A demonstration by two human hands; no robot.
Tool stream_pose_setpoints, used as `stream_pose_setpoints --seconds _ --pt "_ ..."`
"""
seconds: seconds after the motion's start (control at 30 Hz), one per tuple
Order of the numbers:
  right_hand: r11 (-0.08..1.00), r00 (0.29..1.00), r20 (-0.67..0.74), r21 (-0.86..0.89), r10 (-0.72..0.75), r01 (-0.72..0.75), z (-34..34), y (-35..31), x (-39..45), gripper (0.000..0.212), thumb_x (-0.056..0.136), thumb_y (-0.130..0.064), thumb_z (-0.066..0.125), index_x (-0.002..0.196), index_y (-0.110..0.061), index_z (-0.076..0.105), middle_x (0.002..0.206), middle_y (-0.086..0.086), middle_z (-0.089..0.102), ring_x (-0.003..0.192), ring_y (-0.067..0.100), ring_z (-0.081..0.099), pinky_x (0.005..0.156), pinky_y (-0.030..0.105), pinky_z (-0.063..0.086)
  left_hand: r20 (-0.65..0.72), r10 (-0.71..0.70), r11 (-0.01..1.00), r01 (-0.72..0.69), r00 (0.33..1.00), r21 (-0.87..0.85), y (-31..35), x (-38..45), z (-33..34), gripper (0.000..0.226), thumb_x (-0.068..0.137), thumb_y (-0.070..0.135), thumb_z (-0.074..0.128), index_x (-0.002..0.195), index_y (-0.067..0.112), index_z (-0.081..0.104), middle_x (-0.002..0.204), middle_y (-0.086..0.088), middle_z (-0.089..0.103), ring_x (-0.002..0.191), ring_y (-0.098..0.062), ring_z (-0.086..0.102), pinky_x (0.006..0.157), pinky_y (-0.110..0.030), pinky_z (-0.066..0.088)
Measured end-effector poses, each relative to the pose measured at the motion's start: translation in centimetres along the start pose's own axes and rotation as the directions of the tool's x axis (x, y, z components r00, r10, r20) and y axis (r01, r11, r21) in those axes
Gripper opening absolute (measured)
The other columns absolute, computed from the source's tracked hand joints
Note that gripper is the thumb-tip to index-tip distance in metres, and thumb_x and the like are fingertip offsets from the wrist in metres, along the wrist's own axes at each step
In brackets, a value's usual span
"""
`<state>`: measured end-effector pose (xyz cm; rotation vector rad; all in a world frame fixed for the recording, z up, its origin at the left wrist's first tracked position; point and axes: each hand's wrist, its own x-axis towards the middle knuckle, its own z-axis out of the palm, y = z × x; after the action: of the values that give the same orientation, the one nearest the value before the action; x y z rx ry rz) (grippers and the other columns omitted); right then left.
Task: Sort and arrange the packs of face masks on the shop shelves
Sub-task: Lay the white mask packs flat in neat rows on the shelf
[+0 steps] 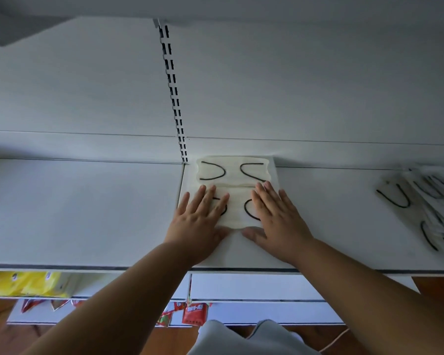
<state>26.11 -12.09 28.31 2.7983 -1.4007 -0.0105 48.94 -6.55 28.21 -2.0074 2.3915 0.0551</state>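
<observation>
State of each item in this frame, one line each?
Near mask pack: flat on shelf, pressed by both hands.
Far mask pack: flat, against back panel, untouched.
Loose pile of packs: heaped untidily, right.
Left hand: open, flat.
Right hand: open, flat.

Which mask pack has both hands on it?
The near mask pack, in front of the one at the shelf's back wall. Left hand and right hand press flat on it; the loose pile at right lies untouched.
</observation>
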Motion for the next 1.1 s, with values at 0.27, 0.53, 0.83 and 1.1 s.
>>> stream_pose_setpoints --seconds 0.27,0.53,0.83,1.1 --pt "0.999 0.999 0.041 -0.037 -0.018 0.019 -0.7 0.8 0.4 0.104 0.084 -0.078 -0.012 0.157 -0.007 0.007 0.165 0.010 -0.002 0.153 0.023 -0.007 0.124 0.043 -0.002 -0.088 -0.041 0.998 0.036 0.995 -0.053 -0.2 0.2 -0.3 0.083 0.086 0.076 0.010 0.159 0.037 0.002 0.169 -0.005 0.003 0.155 -0.024 -0.001 0.126 -0.045 0.005" --pt "0.993 0.981 -0.192 0.109 -0.024 0.046 -1.5 0.1 0.0 0.073 0.103 -0.054 0.016 0.137 -0.003 0.055 0.153 0.017 0.041 0.144 0.032 0.035 0.118 0.050 0.026 -0.281 -0.111 0.968 0.040 0.953 -0.247 -0.6 -1.4 -0.9 0.053 0.097 0.055 0.033 0.140 0.033 0.052 0.153 -0.004 0.046 0.142 -0.030 0.040 0.116 -0.047 0.031" --pt "0.989 0.996 0.035 0.121 0.079 -0.083 -5.3 3.1 8.0 0.048 0.095 -0.028 0.057 0.140 -0.012 0.049 0.154 0.008 0.040 0.139 0.029 0.041 0.107 0.041 0.041 -0.153 -0.160 0.947 0.108 0.975 -0.301 -1.2 4.4 -4.5 0.032 0.097 0.030 0.058 0.128 0.034 0.063 0.148 0.010 0.050 0.137 -0.018 0.041 0.113 -0.035 0.031" --pt "0.999 1.000 0.006 0.049 -0.006 0.006 -4.8 3.4 8.8 0.037 0.088 -0.044 0.064 0.112 -0.017 0.061 0.116 0.005 0.062 0.110 0.030 0.055 0.090 0.037 0.044 -0.066 -0.238 0.892 0.191 0.969 -0.409 -1.5 5.8 -4.5 0.039 0.097 0.023 0.059 0.135 0.030 0.058 0.149 0.008 0.047 0.134 -0.020 0.045 0.110 -0.033 0.037"
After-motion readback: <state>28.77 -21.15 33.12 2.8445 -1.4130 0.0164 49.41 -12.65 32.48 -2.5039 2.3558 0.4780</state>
